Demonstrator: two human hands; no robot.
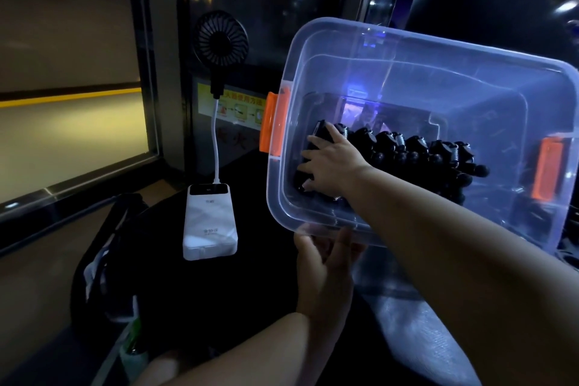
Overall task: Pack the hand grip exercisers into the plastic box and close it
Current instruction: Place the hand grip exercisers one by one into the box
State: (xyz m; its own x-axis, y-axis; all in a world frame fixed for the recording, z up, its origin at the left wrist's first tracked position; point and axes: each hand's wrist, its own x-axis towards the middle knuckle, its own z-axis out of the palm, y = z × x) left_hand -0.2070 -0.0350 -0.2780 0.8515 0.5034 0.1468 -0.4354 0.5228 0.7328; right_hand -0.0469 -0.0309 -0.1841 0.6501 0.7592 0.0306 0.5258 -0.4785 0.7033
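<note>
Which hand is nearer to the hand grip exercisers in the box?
Right. The right hand rests on the hand grip exercisers inside the plastic box; the left hand is outside, at its near rim.

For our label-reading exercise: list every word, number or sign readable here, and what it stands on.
"F I T": faint, seen through the box at its right end; on what, cannot tell.
Yellow sticker: Chinese characters, too blurred to read.
Power bank: print too small to read.
</note>
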